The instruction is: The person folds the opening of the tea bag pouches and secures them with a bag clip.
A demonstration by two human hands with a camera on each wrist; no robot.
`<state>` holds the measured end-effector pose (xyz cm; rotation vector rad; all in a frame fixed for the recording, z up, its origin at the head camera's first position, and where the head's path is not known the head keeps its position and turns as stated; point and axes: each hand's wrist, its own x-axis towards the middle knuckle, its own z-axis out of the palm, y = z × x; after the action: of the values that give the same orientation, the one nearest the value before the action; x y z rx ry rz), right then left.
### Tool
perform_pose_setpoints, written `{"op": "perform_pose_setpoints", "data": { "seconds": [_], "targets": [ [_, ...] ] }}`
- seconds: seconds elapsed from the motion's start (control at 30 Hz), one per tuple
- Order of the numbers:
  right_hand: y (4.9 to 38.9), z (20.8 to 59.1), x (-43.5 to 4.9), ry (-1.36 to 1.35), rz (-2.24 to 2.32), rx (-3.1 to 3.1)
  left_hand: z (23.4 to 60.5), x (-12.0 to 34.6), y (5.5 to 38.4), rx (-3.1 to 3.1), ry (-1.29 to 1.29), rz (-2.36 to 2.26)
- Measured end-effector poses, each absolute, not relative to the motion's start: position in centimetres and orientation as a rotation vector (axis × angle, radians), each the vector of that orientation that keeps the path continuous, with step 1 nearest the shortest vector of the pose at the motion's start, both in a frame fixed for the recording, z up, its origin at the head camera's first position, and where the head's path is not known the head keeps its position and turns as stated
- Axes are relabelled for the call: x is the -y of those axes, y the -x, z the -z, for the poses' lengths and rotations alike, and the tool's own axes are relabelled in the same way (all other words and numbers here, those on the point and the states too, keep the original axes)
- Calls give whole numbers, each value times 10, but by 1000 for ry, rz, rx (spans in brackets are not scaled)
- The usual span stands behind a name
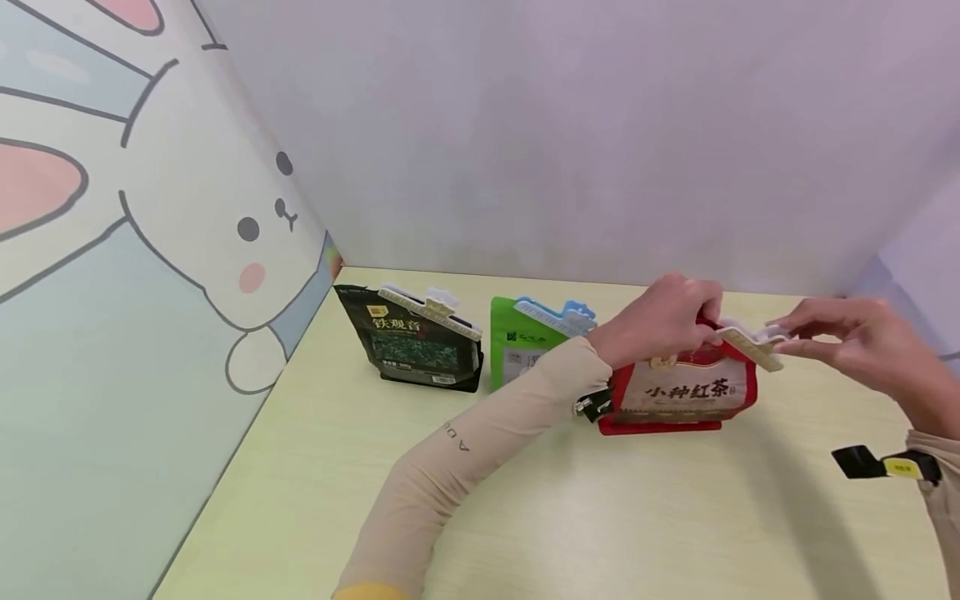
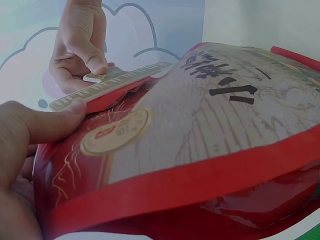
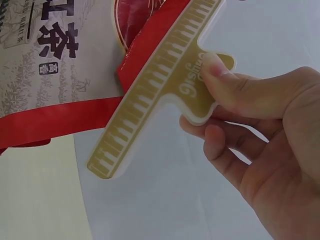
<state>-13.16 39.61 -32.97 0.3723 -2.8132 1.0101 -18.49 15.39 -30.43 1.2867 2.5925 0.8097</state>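
Note:
A red and beige tea bag with Chinese lettering stands on the table at the right. My left hand pinches the bag's folded red top, and in the left wrist view its thumb lies by the end of a clip. That gold and white clip, patterned like piano keys, lies along the bag's top edge at a slant. My right hand pinches the clip's handle between thumb and fingers. Whether the clip's far side is fully over the fold is hidden.
Left of the red bag stands a green bag with a blue clip, partly behind my left arm. Farther left is a black tea bag with a white clip. Walls border the table at the back and left.

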Motion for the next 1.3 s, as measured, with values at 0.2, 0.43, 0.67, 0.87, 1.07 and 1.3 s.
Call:
{"op": "perform_pose_setpoints", "data": {
  "seconds": [0.2,0.43,0.67,0.87,1.07,1.3],
  "targets": [
    [133,334,-397,-411,-983,2841,302,-153,184,-2567,-1291,-761],
    [131,335,-398,-411,-940,2864,291,-135,177,-2727,-1209,-536],
    [124,336,-401,-437,-847,2846,286,-119,168,-2828,-1184,-558],
    [118,335,-398,-432,-904,2760,289,-117,168,-2826,-1194,-666],
    [119,324,-396,-423,-935,2710,291,-118,170,-2824,-1189,-699],
    [124,317,-389,-469,-841,2745,293,-119,172,-2823,-1181,-733]
  ]
}}
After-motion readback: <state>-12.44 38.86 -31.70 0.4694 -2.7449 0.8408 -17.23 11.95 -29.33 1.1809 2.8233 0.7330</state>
